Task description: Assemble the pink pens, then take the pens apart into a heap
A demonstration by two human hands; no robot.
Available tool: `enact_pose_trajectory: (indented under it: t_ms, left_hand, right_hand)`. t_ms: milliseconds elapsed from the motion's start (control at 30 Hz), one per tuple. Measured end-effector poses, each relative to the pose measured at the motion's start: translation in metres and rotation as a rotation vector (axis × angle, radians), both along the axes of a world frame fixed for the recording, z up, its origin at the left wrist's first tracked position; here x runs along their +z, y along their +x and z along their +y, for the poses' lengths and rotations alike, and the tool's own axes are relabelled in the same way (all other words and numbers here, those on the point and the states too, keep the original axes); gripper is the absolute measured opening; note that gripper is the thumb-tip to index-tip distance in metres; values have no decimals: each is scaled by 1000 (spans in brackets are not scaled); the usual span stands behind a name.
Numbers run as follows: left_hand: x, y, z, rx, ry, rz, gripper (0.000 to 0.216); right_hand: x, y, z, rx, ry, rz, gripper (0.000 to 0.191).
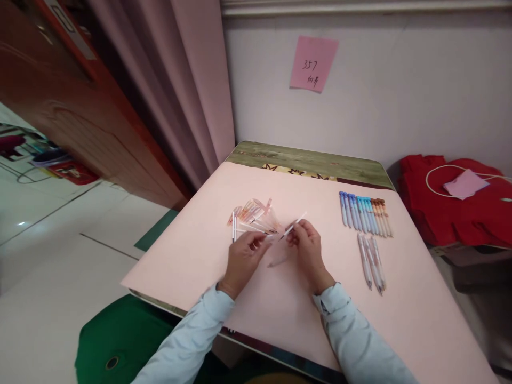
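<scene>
Right hand (308, 248) pinches slim white plastic pen (298, 220); left hand (244, 256) curled, grip unclear.

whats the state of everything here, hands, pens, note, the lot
left hand, fingers curled at the pile's edge, grip unclear
right hand, closed in a pinch
thin white pen part, pinched in the right hand, tilted
pile of pen parts, loose, scattered
row of pens, side by side, blue to orange
three pens, lying together, apart from the row
sticky note, stuck up, written on
pink sheet, spread flat
</scene>
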State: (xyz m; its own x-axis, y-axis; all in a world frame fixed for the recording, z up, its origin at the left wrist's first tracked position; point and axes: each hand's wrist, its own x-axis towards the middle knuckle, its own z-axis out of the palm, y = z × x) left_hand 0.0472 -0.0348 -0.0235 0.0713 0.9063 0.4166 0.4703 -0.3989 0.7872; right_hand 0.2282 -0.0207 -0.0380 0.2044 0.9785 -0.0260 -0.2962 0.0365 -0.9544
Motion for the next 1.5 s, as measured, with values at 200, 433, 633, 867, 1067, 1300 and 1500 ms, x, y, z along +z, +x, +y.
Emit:
enact_pose_trajectory:
  t_ms: [200, 433, 633, 867, 1067, 1300, 1500]
  left_hand:
    - [-7, -35, 55, 253, 81, 302, 20]
    - [-36, -11, 72, 147, 2, 460, 32]
    - [-27, -8, 68, 155, 55, 427, 28]
    - [4, 28, 0, -120, -141, 447, 8]
    - [5, 46, -17, -138, -217, 473, 10]
    - [-7, 56, 16, -87, -206, -255, 16]
    - [-26, 58, 10, -65, -128, -162, 17]
  right_hand:
    - [-13, 16, 15, -298, -9, -34, 23]
    - [-14, 19, 17, -271, -1, -73, 23]
    - [-15, 21, 21, -268, -1, -65, 24]
    - [-16, 22, 24, -339, 6, -94, 18]
    - [-19, 24, 19, -327, 21, -84, 19]
    - [-8, 19, 17, -216, 72, 35, 28]
    - [1, 12, 12, -184, 142, 28, 26]
